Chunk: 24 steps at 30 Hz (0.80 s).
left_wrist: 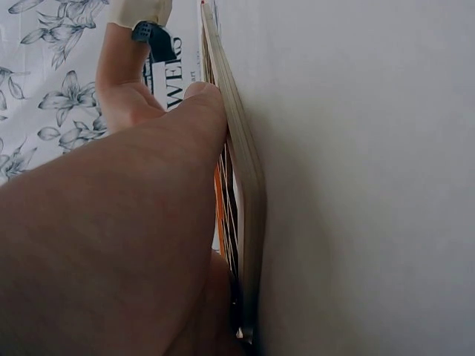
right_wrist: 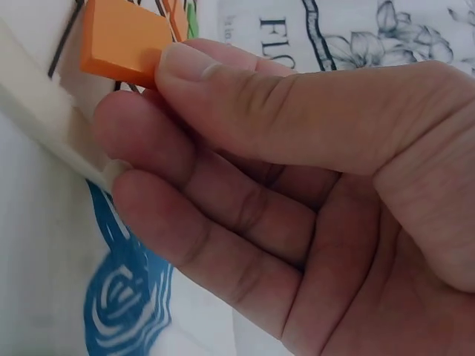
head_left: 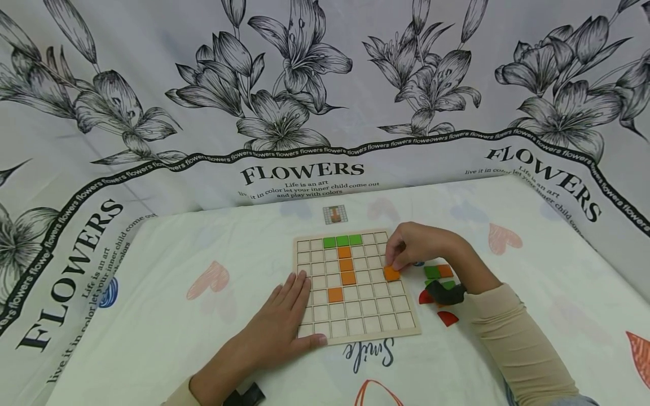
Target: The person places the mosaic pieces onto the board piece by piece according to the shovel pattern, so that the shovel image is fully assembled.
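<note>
A square wooden grid board lies on the cloth. Three green square tiles sit in its far row, with orange tiles in a column below and another orange tile lower left. My right hand pinches an orange square tile between thumb and fingers at the board's right edge. My left hand lies flat along the left side, fingers straight over the border and thumb at the near corner. In the left wrist view, the thumb side of that hand rests against the board's edge.
Right of the board lies a small pile of green tiles, an orange tile and red quarter-round pieces, partly hidden by the black wrist strap. Beyond the board is a small pattern card. A flower-printed curtain hangs behind.
</note>
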Each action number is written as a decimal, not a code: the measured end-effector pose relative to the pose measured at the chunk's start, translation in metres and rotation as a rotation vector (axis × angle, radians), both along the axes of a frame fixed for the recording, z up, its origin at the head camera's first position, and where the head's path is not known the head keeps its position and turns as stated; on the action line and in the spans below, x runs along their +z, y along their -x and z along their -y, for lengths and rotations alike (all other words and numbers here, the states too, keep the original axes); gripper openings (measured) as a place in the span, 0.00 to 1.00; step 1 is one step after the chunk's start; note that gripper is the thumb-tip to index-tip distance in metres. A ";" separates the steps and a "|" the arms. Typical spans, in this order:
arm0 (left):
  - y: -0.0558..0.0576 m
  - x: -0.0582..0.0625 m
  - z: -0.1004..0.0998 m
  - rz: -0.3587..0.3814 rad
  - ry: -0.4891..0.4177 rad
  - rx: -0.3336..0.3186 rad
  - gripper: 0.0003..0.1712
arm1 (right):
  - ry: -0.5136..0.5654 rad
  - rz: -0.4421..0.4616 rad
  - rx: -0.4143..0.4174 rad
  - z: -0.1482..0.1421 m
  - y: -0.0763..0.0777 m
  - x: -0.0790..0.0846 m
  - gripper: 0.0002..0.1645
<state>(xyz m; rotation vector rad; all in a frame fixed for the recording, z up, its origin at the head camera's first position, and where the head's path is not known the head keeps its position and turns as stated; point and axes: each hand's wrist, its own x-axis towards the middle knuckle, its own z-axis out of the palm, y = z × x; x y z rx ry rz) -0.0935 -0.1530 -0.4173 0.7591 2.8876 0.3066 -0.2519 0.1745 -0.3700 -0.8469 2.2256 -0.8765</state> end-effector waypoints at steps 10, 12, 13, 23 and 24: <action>0.001 -0.001 0.000 0.001 0.000 0.002 0.63 | 0.028 0.003 0.050 0.012 -0.005 -0.002 0.10; 0.001 -0.001 0.000 0.001 0.003 0.002 0.63 | 0.025 0.005 0.055 0.014 -0.006 -0.001 0.10; 0.001 -0.001 0.000 0.000 0.004 0.002 0.63 | 0.023 0.004 0.057 0.015 -0.007 -0.001 0.10; 0.001 0.000 -0.001 0.009 -0.002 0.008 0.63 | 0.058 -0.017 0.119 0.030 -0.017 0.003 0.09; 0.000 0.000 -0.001 0.009 -0.003 0.008 0.63 | 0.054 -0.027 0.122 0.032 -0.018 0.004 0.09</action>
